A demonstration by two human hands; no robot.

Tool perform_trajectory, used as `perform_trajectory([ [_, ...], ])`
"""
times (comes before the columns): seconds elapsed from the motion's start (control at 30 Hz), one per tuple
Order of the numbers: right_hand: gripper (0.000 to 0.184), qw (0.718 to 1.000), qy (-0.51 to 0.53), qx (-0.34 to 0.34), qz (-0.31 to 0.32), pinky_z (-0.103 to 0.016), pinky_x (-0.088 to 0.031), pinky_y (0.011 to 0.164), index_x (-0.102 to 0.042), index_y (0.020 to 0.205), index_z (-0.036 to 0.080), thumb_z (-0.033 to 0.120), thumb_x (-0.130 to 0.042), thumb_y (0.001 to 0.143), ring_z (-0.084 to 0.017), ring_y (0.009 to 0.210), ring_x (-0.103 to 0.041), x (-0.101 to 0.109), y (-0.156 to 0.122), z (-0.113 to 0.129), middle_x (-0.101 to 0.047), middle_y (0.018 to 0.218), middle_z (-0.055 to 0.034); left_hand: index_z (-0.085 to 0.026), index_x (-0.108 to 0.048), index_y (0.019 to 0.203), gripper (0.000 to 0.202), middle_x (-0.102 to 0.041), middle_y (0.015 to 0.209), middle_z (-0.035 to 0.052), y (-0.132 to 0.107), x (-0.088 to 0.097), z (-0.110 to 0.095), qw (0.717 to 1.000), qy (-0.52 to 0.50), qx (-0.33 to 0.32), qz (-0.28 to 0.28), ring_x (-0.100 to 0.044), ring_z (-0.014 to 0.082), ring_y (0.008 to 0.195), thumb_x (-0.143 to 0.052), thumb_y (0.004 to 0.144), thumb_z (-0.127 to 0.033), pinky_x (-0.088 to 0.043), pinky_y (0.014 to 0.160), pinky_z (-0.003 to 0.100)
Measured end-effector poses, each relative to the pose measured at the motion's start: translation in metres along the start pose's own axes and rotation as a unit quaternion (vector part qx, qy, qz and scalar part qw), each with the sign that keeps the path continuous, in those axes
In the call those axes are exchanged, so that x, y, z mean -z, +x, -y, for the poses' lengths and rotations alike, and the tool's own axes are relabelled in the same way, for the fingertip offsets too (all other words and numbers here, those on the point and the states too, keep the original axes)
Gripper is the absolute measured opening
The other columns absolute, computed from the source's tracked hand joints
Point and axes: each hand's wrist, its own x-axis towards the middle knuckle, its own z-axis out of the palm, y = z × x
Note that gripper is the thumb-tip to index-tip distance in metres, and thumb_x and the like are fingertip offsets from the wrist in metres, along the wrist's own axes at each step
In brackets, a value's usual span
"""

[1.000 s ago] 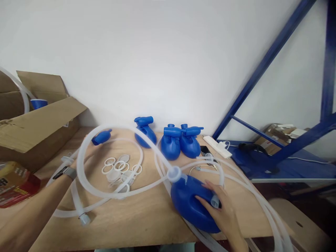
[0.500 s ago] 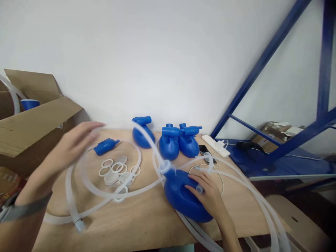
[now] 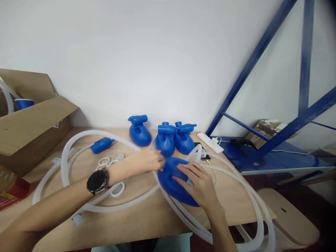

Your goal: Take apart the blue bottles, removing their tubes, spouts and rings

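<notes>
A blue plastic urinal bottle (image 3: pixel 174 190) lies on its side near the table's front, its neck end pointing left. My right hand (image 3: pixel 198 178) is laid over its body, fingers curved onto it and steadying it. At the neck my left hand (image 3: pixel 154 160), with a watch on the wrist, has its fingers closed around the white cap end, which they hide. A translucent hose (image 3: pixel 105 133) loops across the left of the table and passes behind my left hand. Under my left forearm, white rings (image 3: pixel 118 189) and clear discs lie partly covered.
Three blue bottles, one a urinal bottle (image 3: pixel 140 134) standing apart, are by the wall. A loose blue spout piece (image 3: pixel 102 145) lies left. A power strip (image 3: pixel 210 142) and phone (image 3: pixel 203 152) are at right. Beside the table stand a cardboard box (image 3: pixel 39 129) and a stool (image 3: pixel 288 213).
My left hand has come from the raised left side across to the bottle's neck and closed there. The hose has dropped into a wider loop. My right hand stays on the bottle.
</notes>
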Motion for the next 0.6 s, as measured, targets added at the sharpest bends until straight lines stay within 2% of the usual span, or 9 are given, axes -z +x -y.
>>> perform_trajectory([
  [0.13,0.015,1.000,0.018,-0.002,0.011,-0.040,-0.063,0.082,-0.076,0.111,0.017,0.026,-0.071,0.100,-0.024,0.092,-0.072,-0.012,0.000,-0.005,-0.079,0.105,-0.0088,-0.018,-0.063,0.081,0.022,-0.065,0.077,0.0063,-0.004,-0.003,0.014,0.997,-0.073,0.008,-0.016,-0.061,0.0203,0.069,-0.059,0.101,-0.012,-0.043,0.064,0.032],
  [0.2,0.015,1.000,0.016,0.000,0.011,-0.040,-0.063,0.080,-0.076,0.110,0.016,0.026,-0.072,0.099,-0.025,0.092,-0.072,-0.018,0.000,-0.006,-0.079,0.105,-0.0092,-0.020,-0.065,0.085,0.019,-0.066,0.077,0.0046,-0.007,-0.007,0.015,0.988,-0.131,0.047,-0.063,-0.060,0.0182,0.067,-0.060,0.104,-0.023,-0.042,0.062,0.029],
  [0.27,0.015,1.000,0.019,-0.006,-0.002,-0.040,-0.064,0.080,-0.076,0.110,0.017,0.026,-0.072,0.099,-0.025,0.093,-0.072,-0.022,0.000,-0.005,-0.079,0.105,-0.0095,-0.020,-0.064,0.090,0.027,-0.068,0.079,0.0035,-0.010,-0.011,0.009,0.963,-0.190,0.121,-0.146,-0.062,0.0161,0.066,-0.052,0.109,-0.034,-0.044,0.062,0.026],
  [0.37,0.016,0.998,0.060,-0.027,-0.022,-0.040,-0.064,0.082,-0.077,0.112,0.019,0.027,-0.072,0.099,-0.023,0.094,-0.073,-0.025,0.001,-0.002,-0.079,0.104,-0.0087,-0.020,-0.053,0.082,0.043,-0.064,0.073,0.0021,-0.007,-0.018,-0.011,0.882,-0.264,0.250,-0.300,-0.064,0.0146,0.064,-0.035,0.114,-0.043,-0.049,0.064,0.025],
  [0.47,0.017,0.993,0.102,-0.050,-0.031,-0.039,-0.065,0.084,-0.077,0.112,0.021,0.027,-0.075,0.097,-0.023,0.095,-0.074,-0.024,0.002,0.000,-0.079,0.105,-0.0070,-0.022,-0.048,0.083,0.044,-0.053,0.064,-0.0013,0.001,-0.023,-0.022,0.793,-0.310,0.325,-0.411,-0.062,0.0152,0.059,-0.037,0.113,-0.053,-0.050,0.060,0.026],
  [0.53,0.018,0.990,0.113,-0.069,-0.044,-0.038,-0.065,0.085,-0.077,0.112,0.021,0.028,-0.077,0.095,-0.022,0.094,-0.075,-0.021,-0.001,-0.001,-0.078,0.105,-0.0064,-0.023,-0.047,0.089,0.046,-0.042,0.060,-0.0045,0.001,-0.020,-0.013,0.741,-0.310,0.362,-0.473,-0.055,0.0148,0.053,-0.031,0.112,-0.060,-0.046,0.056,0.026],
  [0.6,0.019,0.988,0.109,-0.089,-0.060,-0.036,-0.065,0.085,-0.076,0.112,0.021,0.029,-0.078,0.095,-0.021,0.092,-0.075,-0.018,-0.006,-0.003,-0.078,0.105,-0.0061,-0.024,-0.043,0.091,0.049,-0.033,0.061,-0.0058,-0.006,-0.012,0.007,0.699,-0.285,0.394,-0.524,-0.047,0.0146,0.049,-0.018,0.111,-0.063,-0.043,0.054,0.026],
])
